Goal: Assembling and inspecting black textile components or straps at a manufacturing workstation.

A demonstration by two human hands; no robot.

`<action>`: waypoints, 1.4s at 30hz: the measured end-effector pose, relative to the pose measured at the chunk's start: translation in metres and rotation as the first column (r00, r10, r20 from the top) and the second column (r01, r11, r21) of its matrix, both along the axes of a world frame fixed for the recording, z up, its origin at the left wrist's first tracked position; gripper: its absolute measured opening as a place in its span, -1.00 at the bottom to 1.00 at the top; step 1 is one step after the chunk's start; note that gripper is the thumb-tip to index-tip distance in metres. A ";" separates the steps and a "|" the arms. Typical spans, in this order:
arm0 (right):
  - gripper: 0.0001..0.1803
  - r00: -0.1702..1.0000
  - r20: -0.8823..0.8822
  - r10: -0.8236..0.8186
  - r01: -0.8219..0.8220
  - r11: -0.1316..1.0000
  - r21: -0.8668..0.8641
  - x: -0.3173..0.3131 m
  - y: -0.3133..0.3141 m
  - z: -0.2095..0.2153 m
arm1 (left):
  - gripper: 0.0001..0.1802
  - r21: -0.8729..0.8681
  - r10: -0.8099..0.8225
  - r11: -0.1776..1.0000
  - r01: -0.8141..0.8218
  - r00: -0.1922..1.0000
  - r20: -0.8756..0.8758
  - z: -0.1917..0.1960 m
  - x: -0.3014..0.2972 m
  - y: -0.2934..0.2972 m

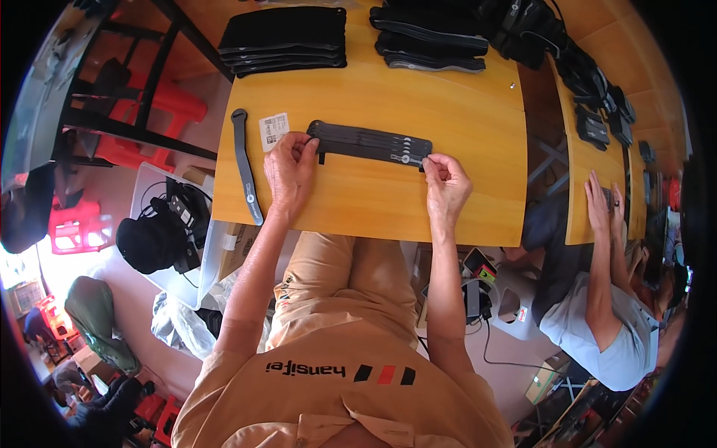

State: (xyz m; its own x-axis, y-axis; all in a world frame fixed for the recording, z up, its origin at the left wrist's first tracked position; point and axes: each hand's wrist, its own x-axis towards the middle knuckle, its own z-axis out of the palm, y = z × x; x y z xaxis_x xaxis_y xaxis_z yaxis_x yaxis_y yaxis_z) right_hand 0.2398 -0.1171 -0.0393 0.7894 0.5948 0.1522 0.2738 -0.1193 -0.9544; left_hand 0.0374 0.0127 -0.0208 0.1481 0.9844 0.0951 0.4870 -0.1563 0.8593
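Head view: both hands pinch black straps (370, 142) on a yellow wooden table (418, 97).

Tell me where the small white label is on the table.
In the head view, the white label lies on the wooden table, just beyond the left hand, between the lone grey strap and the black strap stack.

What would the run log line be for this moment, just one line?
left hand: pinching left end of black strap stack | right hand: pinching right end | stack: flat on wooden table | single strap: beside left hand, untouched
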 end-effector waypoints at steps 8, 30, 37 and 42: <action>-0.91 1.000 0.000 -0.009 0.009 1.000 -0.019 -0.001 0.001 0.002 | -0.80 0.019 -0.001 1.000 0.001 0.999 -0.040 -0.002 0.000 0.001; -0.93 1.000 -0.008 -0.014 0.014 1.000 -0.021 -0.002 0.001 0.002 | -0.85 0.071 -0.025 0.997 0.030 0.997 -0.067 -0.001 0.001 0.001; -0.92 0.999 0.045 -0.014 0.015 0.999 -0.031 -0.002 0.002 0.003 | -0.84 0.045 -0.006 0.999 0.010 0.997 -0.080 0.000 0.001 0.001; -0.92 0.998 0.052 -0.020 0.021 0.999 -0.030 -0.002 0.003 0.004 | -0.83 0.016 0.004 1.000 -0.002 0.996 -0.086 -0.001 0.002 0.001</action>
State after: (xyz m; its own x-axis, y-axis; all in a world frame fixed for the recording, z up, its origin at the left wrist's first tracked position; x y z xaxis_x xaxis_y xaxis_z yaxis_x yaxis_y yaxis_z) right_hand 0.2377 -0.1144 -0.0353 0.7931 0.5834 0.1749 0.3197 -0.1544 -0.9348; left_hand 0.0397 0.0139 -0.0216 0.1533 0.9833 0.0979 0.5594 -0.1680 0.8117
